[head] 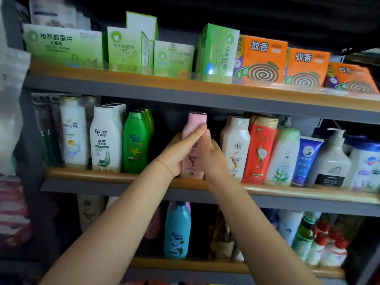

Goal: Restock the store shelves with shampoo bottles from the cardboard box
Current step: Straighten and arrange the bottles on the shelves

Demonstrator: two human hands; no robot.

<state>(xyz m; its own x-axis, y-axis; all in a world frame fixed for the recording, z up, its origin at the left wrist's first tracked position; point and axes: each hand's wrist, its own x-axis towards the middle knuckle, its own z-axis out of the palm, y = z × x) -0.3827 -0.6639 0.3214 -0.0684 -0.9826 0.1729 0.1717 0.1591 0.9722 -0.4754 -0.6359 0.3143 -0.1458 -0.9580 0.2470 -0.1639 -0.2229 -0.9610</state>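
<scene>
A grey store shelf unit with wooden front lips filled the view, its middle shelf [127, 177] lined with upright bottles. Both hands met on a pink shampoo bottle [195, 122] that stood upright on that shelf. The left hand [177, 153] wrapped its fingers round the bottle's left side, fingertips up near the cap. The right hand [211, 155] pressed against the bottle's right side, apparently curled round it, though its fingers were partly hidden. Just left of the left hand stood a green bottle [135, 142]; just right of the right hand, a cream bottle [235, 147].
</scene>
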